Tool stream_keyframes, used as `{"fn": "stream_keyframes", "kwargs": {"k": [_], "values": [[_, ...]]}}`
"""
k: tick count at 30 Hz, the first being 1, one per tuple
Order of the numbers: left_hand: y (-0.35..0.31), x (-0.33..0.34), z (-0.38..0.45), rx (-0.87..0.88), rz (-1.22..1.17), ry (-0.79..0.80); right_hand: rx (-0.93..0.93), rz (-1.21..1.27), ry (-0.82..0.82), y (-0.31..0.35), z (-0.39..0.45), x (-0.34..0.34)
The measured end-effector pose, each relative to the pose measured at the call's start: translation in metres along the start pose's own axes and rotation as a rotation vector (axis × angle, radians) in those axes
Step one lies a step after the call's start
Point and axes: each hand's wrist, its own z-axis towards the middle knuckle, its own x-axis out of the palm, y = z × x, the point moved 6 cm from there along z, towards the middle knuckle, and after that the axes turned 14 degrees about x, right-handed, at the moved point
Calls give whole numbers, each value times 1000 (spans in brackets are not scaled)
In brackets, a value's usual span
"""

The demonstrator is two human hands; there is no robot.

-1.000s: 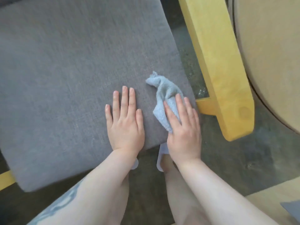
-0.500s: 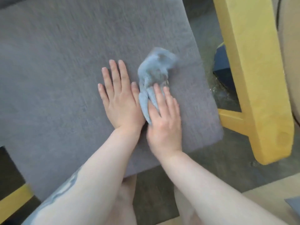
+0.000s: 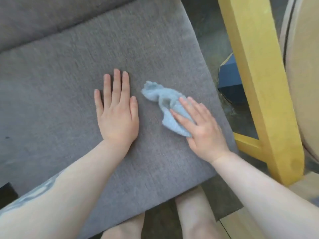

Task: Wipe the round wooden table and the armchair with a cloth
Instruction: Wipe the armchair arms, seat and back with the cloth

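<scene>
On grey seat cushion [image 3: 69, 83], right hand [image 3: 203, 130] flat on blue cloth [image 3: 165, 102]

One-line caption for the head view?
Right hand presses blue cloth on grey seat cushion; left hand rests flat.

I see the seat cushion [image 3: 69, 83] filling the left and middle of the view, with the back cushion [image 3: 51, 19] behind it. My left hand [image 3: 117, 114] lies flat on the seat near its middle. The cloth [image 3: 165, 104] lies on the seat just right of that hand, apart from it. My right hand [image 3: 203, 128] rests on the cloth's near end. The armrest [image 3: 259, 83] runs right of the seat, a box [image 3: 229, 83] on the floor between them. The table [image 3: 307, 83] stands right of the armrest.
</scene>
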Motion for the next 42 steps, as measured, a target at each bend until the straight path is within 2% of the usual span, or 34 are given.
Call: {"fn": "stream_keyframes", "kwargs": {"k": [1, 3, 4, 5, 6, 7, 8, 9, 11, 12, 13, 14, 16, 17, 18, 19, 20, 21, 22, 23, 25, 26, 27, 28, 30, 31, 32, 33, 35, 37, 38, 39, 41, 42], "values": [[0, 0, 3, -20, 0, -12, 213, 65, -97, -15, 16, -9], [-4, 1, 11, -83, -18, -30, 649, 205, -286, 2, 32, -9], [-6, 2, 15, -118, -26, -38, 673, 215, -306, 25, 33, -3], [-8, 1, 19, -151, -30, -48, 535, 212, -243, 48, 30, 3], [-8, 0, 21, -175, -35, -59, 305, 185, -160, 63, 21, 12], [-9, -1, 23, -181, -39, -66, 91, 121, -80, 58, 12, 16], [-11, -1, 23, -167, -36, -58, -5, 80, -73, 38, 12, 12], [-12, 0, 23, -141, -24, -39, 50, 87, -102, 14, 22, 4], [-15, 1, 31, -104, -7, -12, 432, 163, -239, -16, 56, -11], [-18, 1, 39, -93, -5, -12, 644, 227, -289, -8, 72, -14], [-22, 1, 49, -83, -4, -19, 714, 255, -297, 11, 85, -13], [-25, 0, 61, -74, -1, -25, 639, 265, -281, 32, 93, -11], [-26, -1, 80, -40, -1, -12, 234, 227, -164, 50, 90, -1], [-26, 0, 85, -13, -6, 5, 86, 172, -110, 36, 86, -1], [-25, -1, 87, 16, -4, 15, 62, 142, -98, 13, 90, -10], [-24, -2, 87, 34, 8, 18, 184, 159, -113, -8, 102, -19], [-23, -2, 87, 35, 19, 17, 419, 198, -167, -26, 116, -26], [-23, -2, 87, 24, 21, 18, 659, 255, -219, -28, 128, -27], [-24, -2, 87, 7, 16, 18, 784, 285, -234, -10, 139, -25], [-25, -3, 87, -3, 13, 17, 728, 269, -245, 17, 148, -25], [-22, -4, 85, -9, -1, 26, 240, 198, -176, 61, 154, -12], [-15, -6, 82, -20, -16, 29, 17, 151, -115, 62, 154, -8], [-5, -8, 76, -37, -23, 27, -94, 113, -79, 51, 161, -10], [6, -11, 70, -57, -16, 19, -75, 90, -71, 37, 174, -18], [24, -15, 60, -114, 10, 6, 257, 113, -152, 22, 204, -29], [30, -16, 57, -140, 13, 0, 426, 155, -177, 36, 208, -27], [33, -16, 57, -154, 9, -13, 449, 175, -167, 63, 208, -23], [33, -16, 56, -158, 6, -33, 360, 161, -121, 91, 201, -15], [36, -17, 52, -183, -6, -69, -69, 140, -8, 124, 169, 5], [44, -19, 39, -185, -12, -81, -410, 15, 5, 103, 156, 5], [46, -19, 32, -157, -3, -83, -428, -35, -21, 85, 166, 1], [49, -21, 26, -125, 7, -84, -319, -28, -79, 75, 182, -4], [53, -20, 20, -109, 5, -95, 51, 36, -227, 86, 196, -6], [55, -19, 17, -132, -5, -111, 156, 84, -293, 113, 187, 4]]}}
